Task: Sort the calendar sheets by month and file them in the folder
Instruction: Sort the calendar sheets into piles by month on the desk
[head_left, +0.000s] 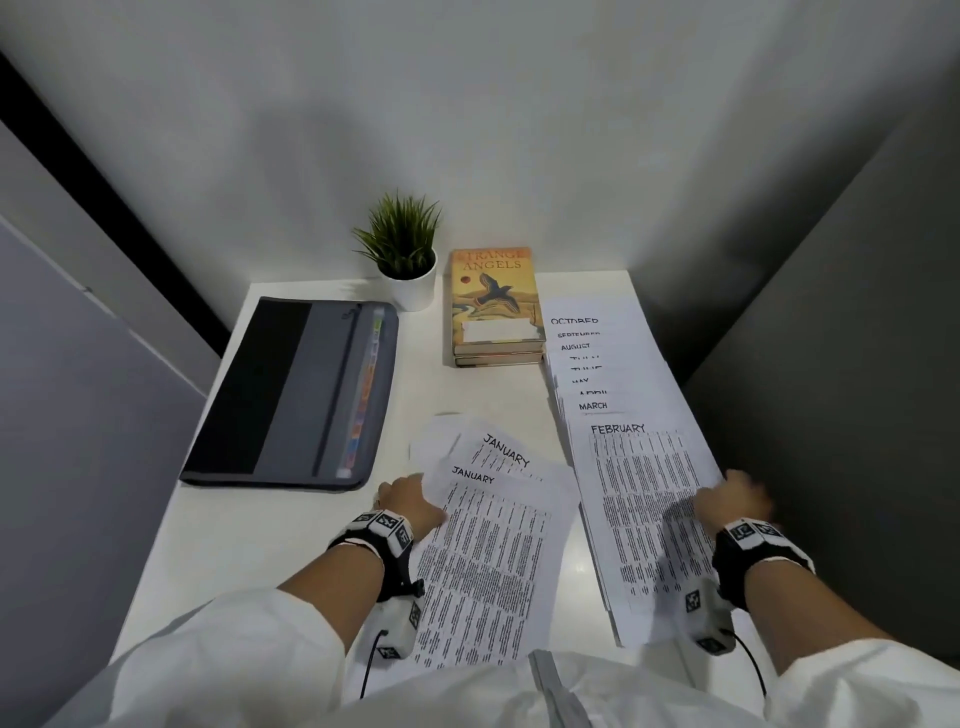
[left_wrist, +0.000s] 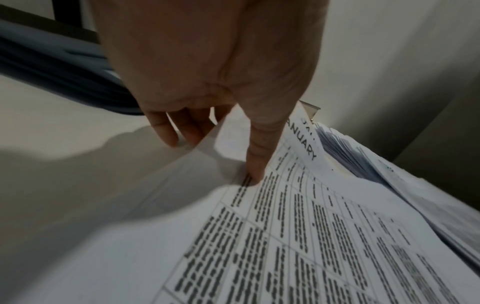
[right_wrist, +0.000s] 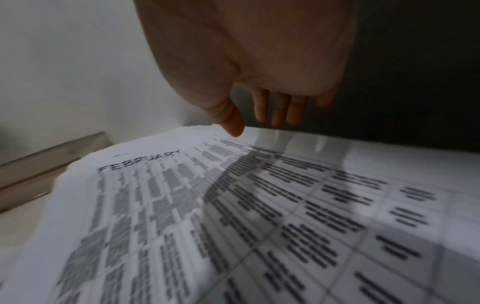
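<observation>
The left hand (head_left: 410, 501) pinched the edge of the top January sheet (head_left: 493, 551) between thumb and fingers (left_wrist: 166, 131). The right hand (head_left: 735, 501) hovered over the February sheet (head_left: 644, 499), fingers (right_wrist: 281, 111) loosely spread and holding nothing.

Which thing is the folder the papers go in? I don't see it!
Look at the white desk and find the little green plant at the back. Just left of it lies the folder, flat and closed. It is the only dark grey thing there, with a zip and colourful tabs along one side.
</observation>
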